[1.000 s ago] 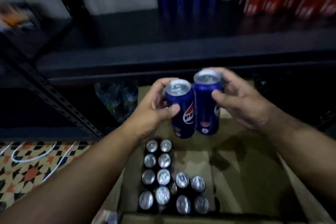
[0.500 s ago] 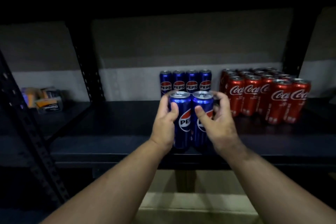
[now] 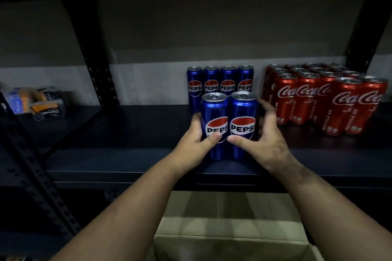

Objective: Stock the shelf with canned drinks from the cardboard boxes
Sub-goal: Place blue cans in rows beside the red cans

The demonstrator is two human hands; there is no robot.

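My left hand [image 3: 196, 144] is curled round the left Pepsi can [image 3: 214, 125], thumb across the front under the logo, fingers wrapped behind at 9 o'clock of it. My right hand [image 3: 267, 144] does the same on the right Pepsi can [image 3: 242, 123], thumb low on the front, fingers round the far side at 3 o'clock. The 2 cans are upright, touching side by side, logos facing me. I reckon I hold them paired like this so both go down as one unit w/ labels out, matching the row behind. Bases look on or just above the shelf board [image 3: 127, 154]; can't tell which.

At 12 o'clock from the pair, near the back wall, stands a row of four Pepsi cans [image 3: 220, 82], upright, logos forward, so the pair is lined up to start a 2nd row in front. At 2 o'clock, apart from the Pepsis, is a block of red Coca-Cola cans [image 3: 326, 99], several rows deep.

The shelf is dark, prob. metal, w/ perforated black uprights [image 3: 95, 74]. Far at 10 o'clock lie some small packs [image 3: 40, 104], orange and grey, label unreadable. At 6 o'clock, below the shelf edge, the open cardboard box [image 3: 229, 233] sits; contents not visible. Room is dim, plain grey wall behind.
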